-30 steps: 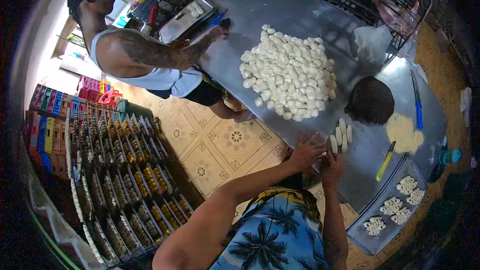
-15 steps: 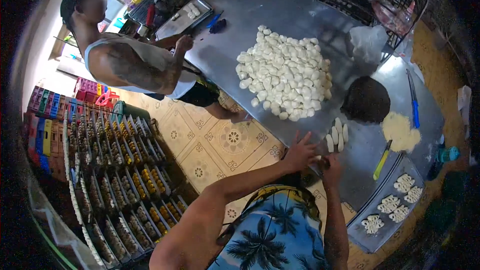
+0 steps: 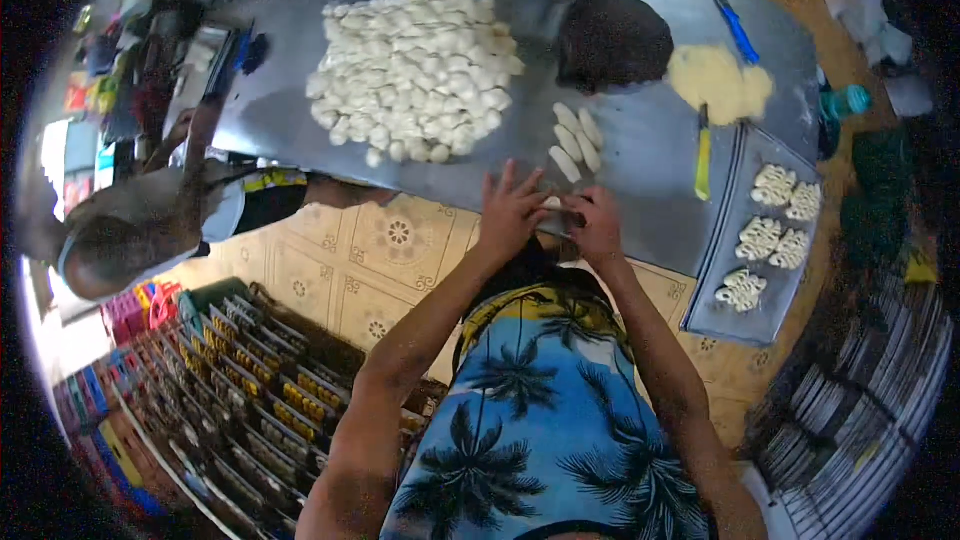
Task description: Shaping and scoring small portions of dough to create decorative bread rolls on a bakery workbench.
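Observation:
At the near edge of the metal table, my left hand (image 3: pixel 512 208) has its fingers spread, its thumb side close to a small pale piece of dough (image 3: pixel 552 203). My right hand (image 3: pixel 597 220) curls its fingers at the other end of that piece and appears to pinch it. Just beyond my hands lie several finger-shaped dough strips (image 3: pixel 578 140). A large pile of white dough balls (image 3: pixel 415 75) covers the table farther left. Beyond the strips sits a dark brown mound (image 3: pixel 614 42), with pale yellow powder (image 3: pixel 720 82) to its right.
A yellow-handled tool (image 3: pixel 703 155) and a blue-handled knife (image 3: pixel 738 32) lie near the powder. A tray (image 3: pixel 708 280) of shaped dough pieces stands at the right edge. Another person (image 3: pixel 125 225) is on the left, by racks (image 3: pixel 240 370) of filled trays.
My view has turned to the right, so the table and the other person appear farther left. My hands remain together at the table edge with the small dough piece.

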Tool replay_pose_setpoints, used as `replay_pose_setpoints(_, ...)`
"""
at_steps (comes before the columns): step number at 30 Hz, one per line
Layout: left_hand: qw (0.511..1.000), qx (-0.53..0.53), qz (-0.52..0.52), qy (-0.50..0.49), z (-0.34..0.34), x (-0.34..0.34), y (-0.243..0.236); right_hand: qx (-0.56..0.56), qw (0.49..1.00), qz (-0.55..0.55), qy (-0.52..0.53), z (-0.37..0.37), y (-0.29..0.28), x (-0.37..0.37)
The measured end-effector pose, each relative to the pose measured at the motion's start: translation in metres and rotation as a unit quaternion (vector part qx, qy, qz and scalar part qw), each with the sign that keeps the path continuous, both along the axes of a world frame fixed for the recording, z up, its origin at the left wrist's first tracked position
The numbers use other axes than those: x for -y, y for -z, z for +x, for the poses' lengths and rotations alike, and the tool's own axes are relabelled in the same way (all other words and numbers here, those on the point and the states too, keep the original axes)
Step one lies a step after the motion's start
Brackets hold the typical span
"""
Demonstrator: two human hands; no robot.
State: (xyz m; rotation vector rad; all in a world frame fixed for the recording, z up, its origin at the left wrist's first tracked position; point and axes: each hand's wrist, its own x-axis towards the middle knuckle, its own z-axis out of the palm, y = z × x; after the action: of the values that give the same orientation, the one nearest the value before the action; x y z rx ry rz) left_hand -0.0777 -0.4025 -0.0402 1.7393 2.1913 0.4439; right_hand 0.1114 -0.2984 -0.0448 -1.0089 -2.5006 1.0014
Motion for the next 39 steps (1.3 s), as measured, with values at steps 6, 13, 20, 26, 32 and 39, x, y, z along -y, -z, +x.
replay_pose_setpoints(6, 1.0, 0.016, 0.025, 0.01, 0.001, 0.009, -0.009, -0.08, 0.987, 0.121, -0.07, -0.007, -0.003, 0.014)
replay_pose_setpoints(13, 0.976, 0.188, 0.11, 0.009, -0.003, -0.029, -0.012, -0.079, 0.99, 0.026, 0.115, 0.007, -0.03, 0.016)
replay_pose_setpoints(20, 0.968, 0.204, 0.099, 0.105, -0.016, -0.059, -0.016, -0.068, 0.976, 0.002, 0.206, -0.03, -0.022, -0.021)
replay_pose_setpoints(26, 0.99, 0.049, -0.029, 0.132, 0.005, -0.067, -0.034, 0.039, 0.971, -0.04, 0.234, 0.023, -0.033, -0.037)
replay_pose_setpoints(32, 0.981, 0.139, -0.063, 0.118, -0.005, -0.098, -0.026, 0.062, 0.922, 0.183, 0.334, 0.094, -0.022, -0.149)
replay_pose_setpoints(39, 0.993, 0.014, 0.067, 0.096, -0.008, -0.125, 0.009, 0.093, 0.946, 0.067, 0.302, 0.123, 0.026, -0.172)
